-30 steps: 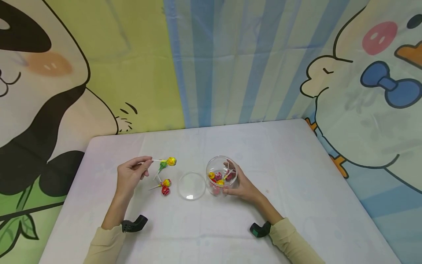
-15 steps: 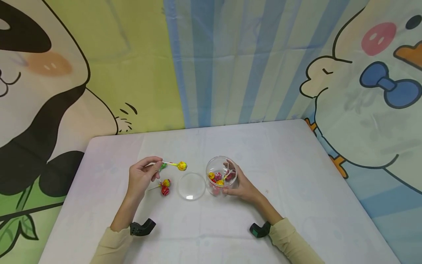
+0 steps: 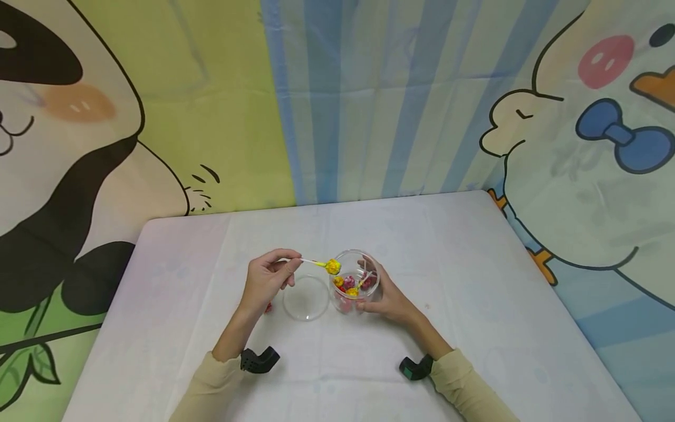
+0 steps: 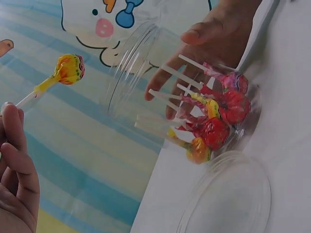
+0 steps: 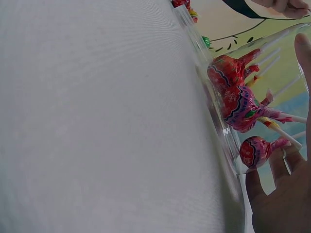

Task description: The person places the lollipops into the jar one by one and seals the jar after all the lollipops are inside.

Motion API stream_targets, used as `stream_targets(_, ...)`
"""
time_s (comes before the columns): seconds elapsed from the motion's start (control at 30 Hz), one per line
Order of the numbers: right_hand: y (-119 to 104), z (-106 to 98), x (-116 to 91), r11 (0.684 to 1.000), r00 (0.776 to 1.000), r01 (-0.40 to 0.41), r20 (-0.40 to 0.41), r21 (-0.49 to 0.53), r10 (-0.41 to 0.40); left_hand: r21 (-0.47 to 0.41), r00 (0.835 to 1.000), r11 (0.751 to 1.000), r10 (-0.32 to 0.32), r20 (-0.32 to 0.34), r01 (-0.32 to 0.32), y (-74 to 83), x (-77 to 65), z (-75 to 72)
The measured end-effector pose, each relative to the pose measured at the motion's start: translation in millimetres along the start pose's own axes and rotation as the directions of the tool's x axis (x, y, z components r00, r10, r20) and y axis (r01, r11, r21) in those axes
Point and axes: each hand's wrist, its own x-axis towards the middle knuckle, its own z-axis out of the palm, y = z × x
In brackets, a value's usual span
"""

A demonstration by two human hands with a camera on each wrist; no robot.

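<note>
Having moved right, the lollipop my left fingers are pinching is hovering near the jar my right fingers are gripping, risking snagging its rim if I'm approaching too low.

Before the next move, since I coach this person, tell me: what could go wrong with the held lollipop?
The left fingers pinch the yellow lollipop by its stick, so it might twist or slip. In the head view it overlaps the rim of the jar, and could bump it. The round lid lies close beside the jar, so a stray nudge might shift it.
</note>
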Motion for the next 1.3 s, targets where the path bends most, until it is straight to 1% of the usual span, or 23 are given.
stream_targets(0.17, -1, 0, -1, 1.0, 1.0, -0.004, 0.0, -0.001, 0.004, -0.005, 0.998, 0.999, 0.037, 0.057, -0.037, 1.5, 2.6, 11.0)
stream_targets(0.27, -1, 0, 0, 1.0, 1.0, 0.003, 0.0, 0.007, -0.003, 0.028, 0.997, 0.999, 0.031, 0.072, -0.033, 1.1, 3.5, 15.2)
stream_targets(0.37, 1, -1, -1, 1.0, 1.0, 0.023, 0.002, 0.014, -0.023, 0.102, 0.996, 0.994, 0.024, 0.08, -0.032, -0.1, 3.6, 20.6)
stream_targets(0.43, 2, -2, -1, 0.999, 0.999, 0.034, 0.001, 0.017, -0.034, 0.18, 0.993, 0.982, 0.041, 0.108, -0.06, -0.4, 3.6, 26.2)
stream_targets(0.47, 3, -2, -1, 0.999, 0.999, 0.038, 0.001, 0.021, -0.038, 0.221, 0.99, 0.972, 0.057, 0.127, -0.085, -0.4, 3.7, 29.5)
stream_targets(0.57, 3, -3, -1, 0.999, 0.999, 0.044, 0.004, 0.029, -0.044, 0.318, 0.974, 0.932, 0.118, 0.194, -0.176, 0.4, 3.8, 40.1)
stream_targets(0.6, 3, -3, -1, 0.998, 0.999, 0.045, 0.008, 0.033, -0.046, 0.329, 0.968, 0.922, 0.137, 0.211, -0.202, 0.6, 3.7, 43.3)
stream_targets(0.67, 2, -3, -1, 0.998, 0.999, 0.047, 0.016, 0.036, -0.048, 0.337, 0.959, 0.912, 0.162, 0.23, -0.235, 0.8, 3.6, 48.7)
stream_targets(0.77, 1, -3, -1, 0.999, 0.999, 0.04, 0.018, 0.036, -0.04, 0.34, 0.952, 0.902, 0.188, 0.243, -0.265, 0.7, 3.6, 54.1)
stream_targets(0.83, 1, -3, -1, 0.999, 0.999, 0.041, 0.016, 0.032, -0.042, 0.354, 0.947, 0.891, 0.204, 0.248, -0.284, 0.7, 3.9, 56.3)
stream_targets(0.97, 2, -3, 0, 0.998, 0.998, 0.053, 0.014, 0.028, -0.054, 0.41, 0.937, 0.852, 0.232, 0.262, -0.326, 1.5, 4.3, 58.8)
stream_targets(1.07, 3, -3, 0, 0.998, 0.998, 0.06, 0.018, 0.031, -0.061, 0.47, 0.938, 0.822, 0.208, 0.278, -0.321, 2.7, 5.7, 61.3)
stream_targets(1.2, 5, -4, 0, 0.997, 0.997, 0.067, 0.021, 0.033, -0.068, 0.553, 0.947, 0.79, 0.103, 0.304, -0.264, 8.2, 9.1, 67.9)
stream_targets(1.3, 6, -4, 0, 0.997, 0.997, 0.072, 0.022, 0.03, -0.073, 0.61, 0.945, 0.75, 0.06, 0.322, -0.255, 11.8, 10.9, 74.1)
